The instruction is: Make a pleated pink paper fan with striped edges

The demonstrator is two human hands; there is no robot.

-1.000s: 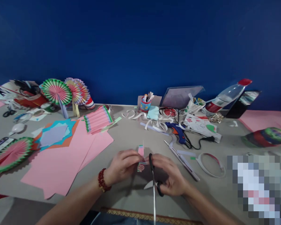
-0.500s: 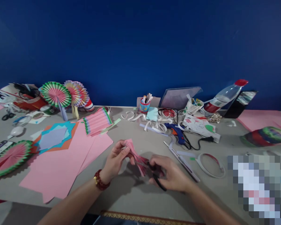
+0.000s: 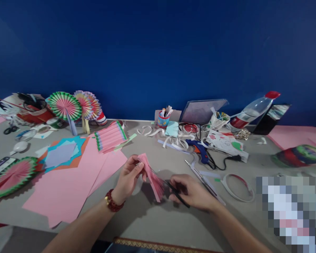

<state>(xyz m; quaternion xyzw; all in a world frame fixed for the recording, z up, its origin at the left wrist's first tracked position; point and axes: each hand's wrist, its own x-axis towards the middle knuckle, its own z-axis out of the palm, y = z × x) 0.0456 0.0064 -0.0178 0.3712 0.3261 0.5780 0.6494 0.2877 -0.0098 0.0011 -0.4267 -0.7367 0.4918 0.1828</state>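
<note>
The left hand (image 3: 129, 178) has its fingers pinched on the upper end of a pleated pink paper (image 3: 153, 180), held over the tabletop (image 3: 144, 225). The right hand (image 3: 191, 192) curls its fingers round black-handled scissors (image 3: 181, 198), partly hiding them; from here I can't make out the blades.

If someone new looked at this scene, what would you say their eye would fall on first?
Probably the pink pleated paper held up in the left hand at lower centre, close to the black-handled scissors in the right hand. The plain blue wall across the upper part also stands out, as do the green-edged round fan at the back left and the tilted, red-capped bottle at the back right.
</note>
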